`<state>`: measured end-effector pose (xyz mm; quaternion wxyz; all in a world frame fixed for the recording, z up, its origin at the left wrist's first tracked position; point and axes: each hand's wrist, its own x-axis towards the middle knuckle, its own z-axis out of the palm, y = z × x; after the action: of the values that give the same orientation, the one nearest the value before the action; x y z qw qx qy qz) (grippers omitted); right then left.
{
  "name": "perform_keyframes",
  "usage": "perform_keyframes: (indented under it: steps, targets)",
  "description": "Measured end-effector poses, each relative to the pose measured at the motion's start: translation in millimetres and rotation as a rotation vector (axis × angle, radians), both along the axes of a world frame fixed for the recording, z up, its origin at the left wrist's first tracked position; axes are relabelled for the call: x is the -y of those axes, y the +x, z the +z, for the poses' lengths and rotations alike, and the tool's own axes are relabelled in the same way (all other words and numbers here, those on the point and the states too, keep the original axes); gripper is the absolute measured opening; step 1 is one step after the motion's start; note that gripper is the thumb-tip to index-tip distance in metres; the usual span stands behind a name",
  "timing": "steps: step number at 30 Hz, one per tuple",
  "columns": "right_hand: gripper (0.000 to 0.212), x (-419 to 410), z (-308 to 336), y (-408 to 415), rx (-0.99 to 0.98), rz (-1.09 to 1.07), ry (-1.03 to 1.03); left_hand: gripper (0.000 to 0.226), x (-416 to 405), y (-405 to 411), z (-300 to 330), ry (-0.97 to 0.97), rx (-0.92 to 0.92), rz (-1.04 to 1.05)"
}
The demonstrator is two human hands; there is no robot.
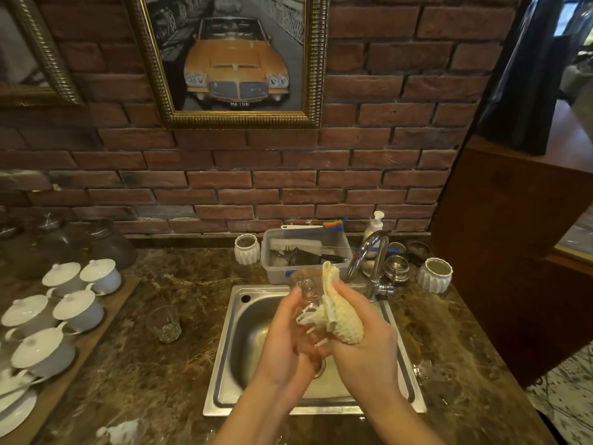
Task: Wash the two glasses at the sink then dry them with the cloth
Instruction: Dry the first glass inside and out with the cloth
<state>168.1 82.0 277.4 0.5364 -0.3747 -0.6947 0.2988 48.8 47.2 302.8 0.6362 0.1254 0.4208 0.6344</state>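
Left hand was gripping one glass over the sink, mouth pointing away from us, while our right hand clutched the cloth against its right side. Second glass stood on the bench, just off the sink's left edge, nearer our left hand.

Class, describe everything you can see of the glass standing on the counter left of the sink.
The glass is a clear, short tumbler with what looks like a thick base. It stands upright on the brown marbled counter, apart from the steel sink and the tray of white cups. Neither hand touches it, and it appears empty.
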Motion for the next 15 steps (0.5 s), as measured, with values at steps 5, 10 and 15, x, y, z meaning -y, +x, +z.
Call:
perform_keyframes:
  steps: [5, 10, 15]
  targets:
    - [0.063, -11, -12, 10, 0.379, 0.012, 0.376, 0.038, 4, 4, -2, -0.113, -0.315, -0.074]
    - [0.056, -9, -7, 5, 0.285, 0.110, 0.373, 0.053, 6, 1, -3, -0.129, 0.018, -0.028]
    - [0.073, 2, -5, -8, -0.035, 0.052, -0.071, 0.041, 1, -11, 3, -0.039, 0.091, -0.054]
